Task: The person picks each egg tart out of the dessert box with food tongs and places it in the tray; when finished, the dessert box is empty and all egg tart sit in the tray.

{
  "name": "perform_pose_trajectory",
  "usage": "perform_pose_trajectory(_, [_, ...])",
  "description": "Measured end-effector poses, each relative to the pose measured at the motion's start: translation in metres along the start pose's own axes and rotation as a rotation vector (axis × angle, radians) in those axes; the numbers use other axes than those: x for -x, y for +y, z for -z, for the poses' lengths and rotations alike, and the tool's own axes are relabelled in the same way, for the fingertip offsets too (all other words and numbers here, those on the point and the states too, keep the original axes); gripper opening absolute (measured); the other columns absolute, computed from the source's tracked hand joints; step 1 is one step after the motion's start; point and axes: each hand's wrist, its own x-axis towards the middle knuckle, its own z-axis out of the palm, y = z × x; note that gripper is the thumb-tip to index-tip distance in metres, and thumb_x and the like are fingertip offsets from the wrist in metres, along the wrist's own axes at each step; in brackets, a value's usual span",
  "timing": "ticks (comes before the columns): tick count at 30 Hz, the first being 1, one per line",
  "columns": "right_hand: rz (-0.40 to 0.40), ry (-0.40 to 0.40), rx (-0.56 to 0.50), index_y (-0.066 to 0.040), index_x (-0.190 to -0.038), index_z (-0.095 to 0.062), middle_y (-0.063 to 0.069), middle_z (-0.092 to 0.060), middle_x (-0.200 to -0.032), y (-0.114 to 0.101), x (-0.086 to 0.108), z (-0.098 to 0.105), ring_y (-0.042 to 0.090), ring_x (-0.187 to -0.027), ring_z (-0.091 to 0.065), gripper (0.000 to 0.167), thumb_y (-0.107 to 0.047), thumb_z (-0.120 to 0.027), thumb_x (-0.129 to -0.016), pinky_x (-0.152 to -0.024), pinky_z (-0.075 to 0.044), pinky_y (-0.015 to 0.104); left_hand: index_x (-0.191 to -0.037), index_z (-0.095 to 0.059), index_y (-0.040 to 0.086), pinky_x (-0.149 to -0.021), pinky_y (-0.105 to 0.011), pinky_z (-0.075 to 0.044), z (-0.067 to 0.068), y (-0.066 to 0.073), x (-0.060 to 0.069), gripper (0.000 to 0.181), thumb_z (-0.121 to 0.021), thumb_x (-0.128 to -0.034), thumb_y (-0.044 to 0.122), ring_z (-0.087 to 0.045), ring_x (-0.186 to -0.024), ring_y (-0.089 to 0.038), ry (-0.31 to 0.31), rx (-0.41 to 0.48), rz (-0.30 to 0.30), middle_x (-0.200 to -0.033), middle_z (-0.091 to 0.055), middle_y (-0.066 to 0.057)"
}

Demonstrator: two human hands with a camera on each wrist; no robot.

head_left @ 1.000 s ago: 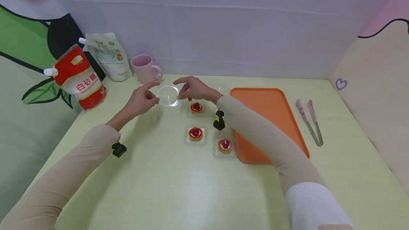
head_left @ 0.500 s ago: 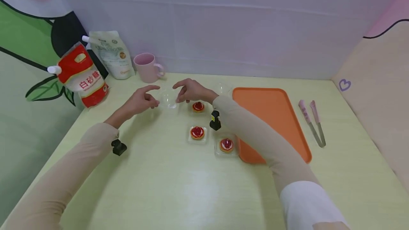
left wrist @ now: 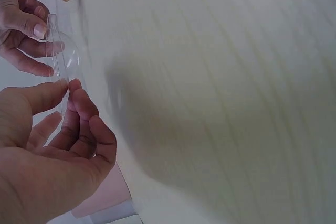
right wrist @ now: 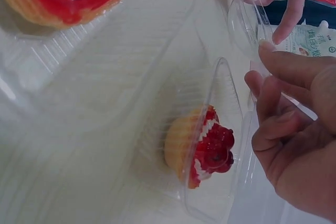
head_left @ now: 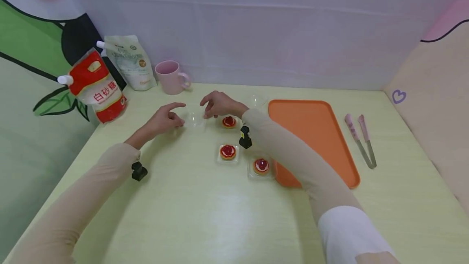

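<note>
Between the two hands, a clear plastic lid with a round dome (head_left: 194, 119) is held above the table. My left hand (head_left: 165, 119) pinches its left edge between thumb and fingers, as the left wrist view also shows with the lid (left wrist: 72, 59) seen edge-on. The right hand (head_left: 222, 105) grips the opposite edge; in the right wrist view its thumb and fingers (right wrist: 268, 46) meet at the rim. Just below the right hand is a red-topped tart (head_left: 229, 122) in a clear tray. Two more tarts, one nearer (head_left: 228, 152) and one beside the orange tray (head_left: 261, 166), sit in clear trays.
An orange tray (head_left: 311, 133) lies under the right forearm, with tongs (head_left: 360, 141) to its right. A pink mug (head_left: 171, 78), a red bag (head_left: 98, 89) and a pale pouch (head_left: 133, 66) stand at the back left. Another clear lid (head_left: 257, 101) lies behind the right wrist.
The held lid has tilted and come slightly lower, its round outline fainter than before. Both hands have moved down a little with it; the whole head view has shifted slightly.
</note>
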Motion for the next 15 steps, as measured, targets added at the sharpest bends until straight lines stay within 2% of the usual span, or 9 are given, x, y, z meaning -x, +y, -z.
perform_pose_trajectory(4, [-0.009, -0.005, 0.050, -0.003, -0.137, -0.058, 0.015, -0.069, -0.115, -0.001, 0.000, -0.001, 0.025, -0.091, -0.065, 0.050, -0.010, -0.074, -0.090, -0.074, -0.051, 0.026, -0.151, -0.037, 0.001, -0.065, -0.023, -0.046, -0.003, -0.003, -0.003, 0.063, -0.065, -0.0946, 0.005, -0.065, -0.075, -0.007, 0.010, -0.009, 0.010, -0.088, -0.074, -0.014])
perform_pose_trajectory(10, [-0.004, -0.011, 0.116, -0.005, -0.138, -0.058, 0.014, -0.069, -0.120, -0.001, -0.003, -0.004, 0.022, -0.105, -0.065, 0.052, -0.012, -0.075, -0.090, -0.090, -0.051, 0.030, -0.150, -0.040, 0.003, -0.064, -0.023, -0.047, -0.005, -0.007, -0.009, 0.060, -0.065, -0.0950, 0.006, -0.062, -0.071, -0.009, 0.009, -0.028, 0.051, -0.083, -0.072, -0.009])
perform_pose_trajectory(15, [-0.008, -0.019, 0.142, -0.005, -0.138, -0.058, 0.016, -0.067, -0.125, 0.001, -0.006, -0.005, 0.024, -0.109, -0.066, 0.052, -0.013, -0.075, -0.089, -0.094, -0.051, 0.033, -0.149, -0.042, 0.003, -0.062, -0.023, -0.047, -0.007, -0.009, -0.012, 0.058, -0.064, -0.0949, 0.005, -0.060, -0.069, -0.010, 0.013, -0.032, 0.069, -0.078, -0.070, -0.005])
